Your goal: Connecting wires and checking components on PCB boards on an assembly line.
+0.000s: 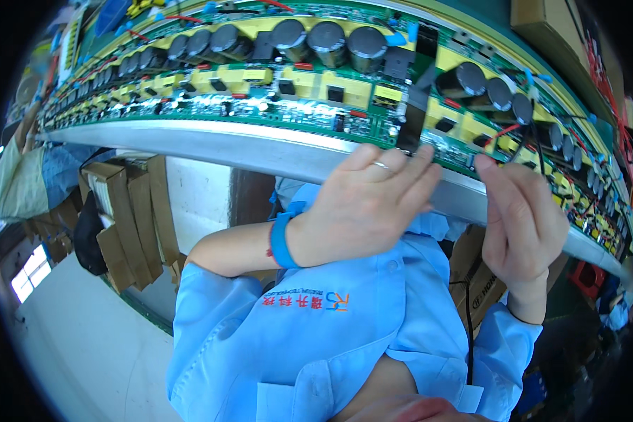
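A long row of green circuit boards (pixel 302 112) with black capacitors (pixel 328 43) and yellow parts lies along a metal rail (pixel 211 144). My left hand (pixel 373 200), wearing a ring and a blue wrist strap (pixel 283 241), reaches over this rail. Its fingers are stretched out, their tips touching the near board edge beside a dark gap (pixel 413 123) between two boards; its thumb is mostly hidden. To the right, my right hand (pixel 520 221) is closed in a pinch at the near edge of the neighbouring board (pixel 451 158). Whatever sits between those fingertips is too small to make out.
Cardboard pieces (pixel 133 218) stand on the left near a pale floor (pixel 91 316). At the upper right is a cardboard box (pixel 550 28) next to red wires (pixel 601 91). More cardboard (pixel 482 281) is behind my right arm, and a red bin (pixel 587 279) stands farther right.
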A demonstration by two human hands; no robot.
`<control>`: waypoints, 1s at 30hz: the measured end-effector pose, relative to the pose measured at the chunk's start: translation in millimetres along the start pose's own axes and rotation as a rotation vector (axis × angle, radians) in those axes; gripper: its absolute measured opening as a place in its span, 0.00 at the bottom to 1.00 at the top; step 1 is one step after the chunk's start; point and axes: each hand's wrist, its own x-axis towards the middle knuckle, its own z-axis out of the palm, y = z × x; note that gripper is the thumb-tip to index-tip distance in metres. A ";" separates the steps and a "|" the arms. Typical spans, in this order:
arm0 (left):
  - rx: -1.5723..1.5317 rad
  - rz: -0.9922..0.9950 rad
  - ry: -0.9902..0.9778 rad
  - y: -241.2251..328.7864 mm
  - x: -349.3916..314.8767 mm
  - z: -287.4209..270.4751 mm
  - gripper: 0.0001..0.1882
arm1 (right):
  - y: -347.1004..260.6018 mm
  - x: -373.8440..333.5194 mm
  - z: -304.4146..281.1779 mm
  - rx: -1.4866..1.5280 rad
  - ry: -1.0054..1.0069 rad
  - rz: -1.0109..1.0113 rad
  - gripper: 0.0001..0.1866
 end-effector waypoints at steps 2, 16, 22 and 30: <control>-0.020 0.021 0.064 2.4 3.0 4.2 0.22 | -2.1 2.4 13.0 0.080 -0.041 -0.013 0.22; -0.145 0.133 0.142 17.2 4.7 33.1 0.13 | 0.3 -18.3 18.1 -0.148 -0.432 -0.011 0.27; -0.147 0.201 0.255 -9.4 -23.5 4.1 0.18 | 9.1 -32.6 9.8 -0.223 -0.442 -0.017 0.23; 0.529 -0.412 0.422 -89.3 -88.8 -78.1 0.10 | 45.4 -70.1 -9.9 -0.299 -0.399 0.044 0.22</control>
